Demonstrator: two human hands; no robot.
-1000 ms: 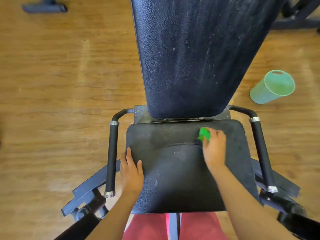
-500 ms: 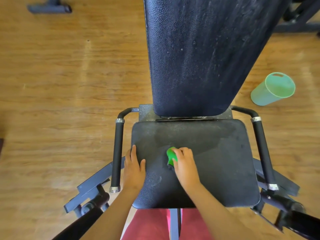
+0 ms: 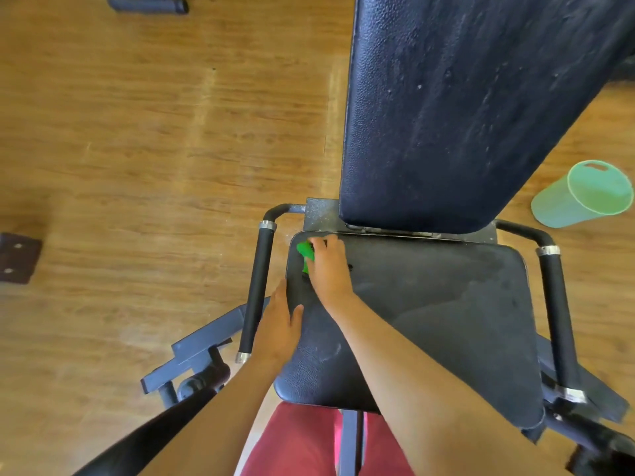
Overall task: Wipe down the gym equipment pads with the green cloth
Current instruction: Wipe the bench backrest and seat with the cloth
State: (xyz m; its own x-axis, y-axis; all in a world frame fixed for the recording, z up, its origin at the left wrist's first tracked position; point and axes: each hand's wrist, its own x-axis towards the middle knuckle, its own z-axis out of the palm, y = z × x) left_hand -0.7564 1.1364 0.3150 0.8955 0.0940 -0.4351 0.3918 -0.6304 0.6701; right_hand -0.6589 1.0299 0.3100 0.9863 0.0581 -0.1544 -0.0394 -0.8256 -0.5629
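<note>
Right hand (image 3: pixel 328 269) grips the bunched cloth (image 3: pixel 304 252) on the far left corner of the seat (image 3: pixel 429 304), left hand (image 3: pixel 278 324) lies flat on its left edge; seat wiping appears under way, while the streaked back pad (image 3: pixel 464 108) looks outstanding.

The seat pad (image 3: pixel 429 321) lies before the person, with the back pad (image 3: pixel 464 115) rising from its far edge; the left handle (image 3: pixel 256 290) and right handle (image 3: pixel 558 314) run along either side of it; the cloth (image 3: pixel 304 250) sits on the seat pad's far left corner, gripped under the right hand (image 3: pixel 328 269); the left hand (image 3: pixel 276 328) rests on the pad's left edge, nearer the person, just beside the left handle; a bin (image 3: pixel 580 194) is on the floor (image 3: pixel 137 166) right of the back pad; a plate (image 3: pixel 17 257) lies on the floor far left.
</note>
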